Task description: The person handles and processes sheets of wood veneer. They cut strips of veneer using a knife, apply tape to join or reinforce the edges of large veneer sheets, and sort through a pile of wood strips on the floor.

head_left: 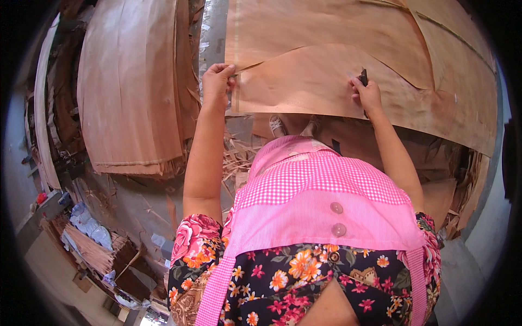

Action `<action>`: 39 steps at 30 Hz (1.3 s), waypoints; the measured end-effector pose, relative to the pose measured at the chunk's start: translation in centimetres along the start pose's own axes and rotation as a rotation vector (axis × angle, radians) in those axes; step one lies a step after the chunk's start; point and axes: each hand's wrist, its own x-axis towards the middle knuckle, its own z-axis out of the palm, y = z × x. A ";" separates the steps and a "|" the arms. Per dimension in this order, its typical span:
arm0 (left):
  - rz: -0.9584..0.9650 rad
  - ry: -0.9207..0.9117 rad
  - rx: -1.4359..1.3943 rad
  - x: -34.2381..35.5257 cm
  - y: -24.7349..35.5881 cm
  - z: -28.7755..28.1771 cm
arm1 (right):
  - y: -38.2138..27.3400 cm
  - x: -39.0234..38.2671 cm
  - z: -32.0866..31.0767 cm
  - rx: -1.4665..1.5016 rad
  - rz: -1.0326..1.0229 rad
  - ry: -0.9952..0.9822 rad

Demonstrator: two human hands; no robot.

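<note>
A wide, thin sheet of reddish-brown wood veneer [304, 81] lies before me on top of other veneer sheets, with a wavy far edge. My left hand [217, 84] is at its left end, thumb and fingers pinched on the veneer's edge beside a pale strip of tape. Over the near middle of the sheet is my right hand [368, 96], its fingers curled round a small black tool [364, 76]. The tool's exact kind and its tip are hard to make out. Another veneer layer [331, 27] shows beyond the wavy edge, with a dark gap at the right.
A tall stack of veneer [130, 87] stands to the left. Torn veneer scraps [239, 157] litter the floor. Bundled veneer with plastic bags [89, 228] sits at lower left. My shoes [277, 126] show below the sheet's near edge. A pale wall [484, 217] rises at right.
</note>
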 end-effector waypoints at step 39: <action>0.436 0.467 1.006 -2.7 -4.5 1.3 | -2.3 -1.9 4.9 0.053 -0.026 -0.419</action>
